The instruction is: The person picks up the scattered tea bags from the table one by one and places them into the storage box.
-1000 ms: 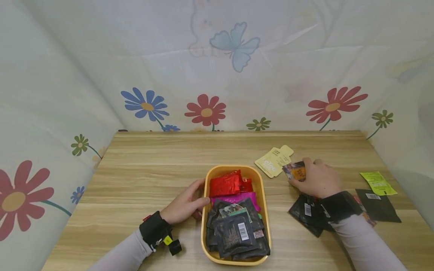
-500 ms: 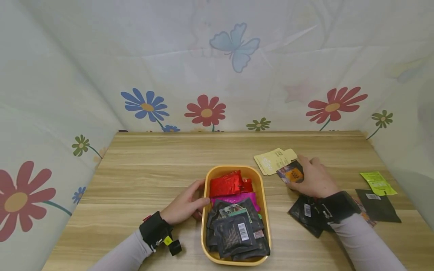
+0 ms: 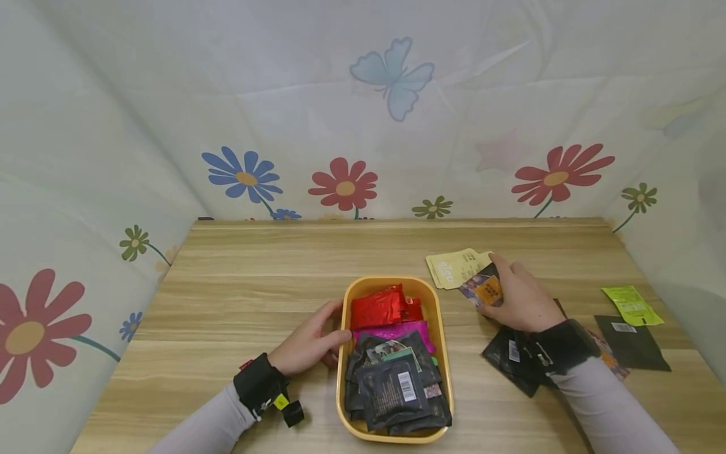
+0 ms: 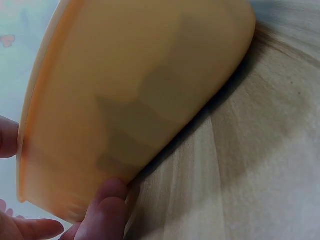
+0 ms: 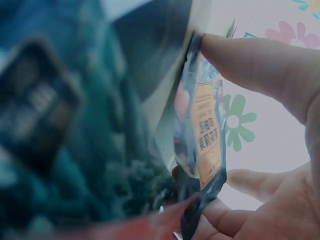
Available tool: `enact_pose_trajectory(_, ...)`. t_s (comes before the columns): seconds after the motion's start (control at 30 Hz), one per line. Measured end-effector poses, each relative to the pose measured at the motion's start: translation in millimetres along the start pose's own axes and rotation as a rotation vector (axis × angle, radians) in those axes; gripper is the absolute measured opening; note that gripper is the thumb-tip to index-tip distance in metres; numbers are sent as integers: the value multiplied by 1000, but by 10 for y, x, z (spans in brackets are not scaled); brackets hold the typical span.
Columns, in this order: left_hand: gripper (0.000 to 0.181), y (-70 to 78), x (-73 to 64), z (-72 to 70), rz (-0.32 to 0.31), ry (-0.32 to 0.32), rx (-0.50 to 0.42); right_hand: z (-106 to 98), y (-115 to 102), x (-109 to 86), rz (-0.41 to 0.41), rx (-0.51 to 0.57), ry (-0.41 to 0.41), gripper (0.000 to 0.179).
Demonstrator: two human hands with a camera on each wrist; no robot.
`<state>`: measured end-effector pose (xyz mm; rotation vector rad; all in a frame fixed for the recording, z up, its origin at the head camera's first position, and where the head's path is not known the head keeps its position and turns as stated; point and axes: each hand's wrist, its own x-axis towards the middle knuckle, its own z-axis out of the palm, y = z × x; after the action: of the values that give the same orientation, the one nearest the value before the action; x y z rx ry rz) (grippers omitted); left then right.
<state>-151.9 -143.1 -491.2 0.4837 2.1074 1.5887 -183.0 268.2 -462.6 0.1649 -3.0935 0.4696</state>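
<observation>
My left hand [image 3: 309, 340] grips the left side of a yellow plastic bin [image 3: 391, 437], its thumb over the rim. In the left wrist view, fingers [image 4: 107, 210] lie against the outer wall. Between thumb and fingers, my right hand [image 3: 524, 299] pinches a dark sachet [image 3: 484, 290] with an orange label, seen edge-on in the right wrist view. The sachet overlaps the pale yellow packets [image 3: 450, 268] lying on the table. Inside the bin are red foil sachets [image 3: 379, 307], a magenta one [image 3: 418, 338] and several black ones [image 3: 394, 391].
Below my right wrist lie black sachets [image 3: 510, 356], partly hidden by it. Farther right are a black sachet [image 3: 635, 347], a lime-green packet [image 3: 632, 306] and a patterned sachet [image 3: 609, 359]. A flower-print cloth [image 3: 391, 139] encloses the table's back and sides.
My right hand has moved slightly left with the sachet, now farther over the pale yellow packets. Those packets have turned a little. My left hand and the bin have stayed put.
</observation>
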Motion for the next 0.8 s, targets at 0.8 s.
enact_pose_trajectory(0.8,66,-1,5,-4,7,3,5,-75,-156,-46,-118,32,85,118)
